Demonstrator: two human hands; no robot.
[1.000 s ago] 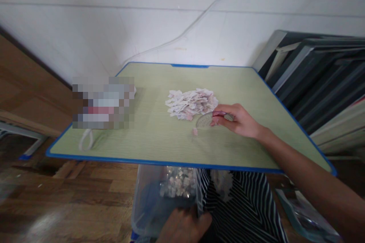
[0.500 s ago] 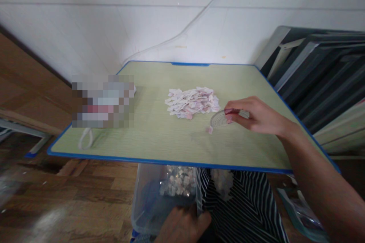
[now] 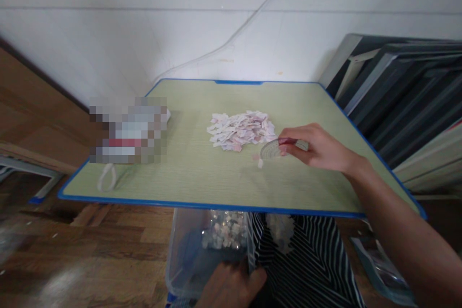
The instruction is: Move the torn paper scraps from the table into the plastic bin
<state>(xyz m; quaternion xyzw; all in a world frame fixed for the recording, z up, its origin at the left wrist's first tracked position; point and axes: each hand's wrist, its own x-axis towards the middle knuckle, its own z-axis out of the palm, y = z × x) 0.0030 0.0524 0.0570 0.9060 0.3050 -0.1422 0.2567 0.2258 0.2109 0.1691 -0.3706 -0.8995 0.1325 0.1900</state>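
Right hand: the right hand reaches over the green table, its fingers pinched on a clear plastic protractor held by the straight edge, the curved side pointing at the scraps.
Protractor: tilted, its lower edge on or just above the tabletop, just beside the right flank of the heap; I cannot tell if it touches the surface.
Scrap pile: 1 loose heap of pale pink and white paper scraps sits near the middle of the table.
Stray piece: 1 small stray scrap lies apart from the heap, just below the protractor's tip.
Left hand: the left hand is low, under the table's near edge, fingers curled on the rim of a clear plastic tub that already holds similar scraps.
Tub position: below the blue front edge of the table, against a striped garment.
Risk, scatter: a quick sweep with that thin plastic edge would likely flick light scraps sideways, not along.
Risk, miss: if the tub is not squarely under the edge, scraps pushed over could land on the wooden floor.
Risk, grip: the pinch looks light, so I'd guess the protractor could twist and ride over the paper.
Left side: a blurred-out object and a white looped cord.
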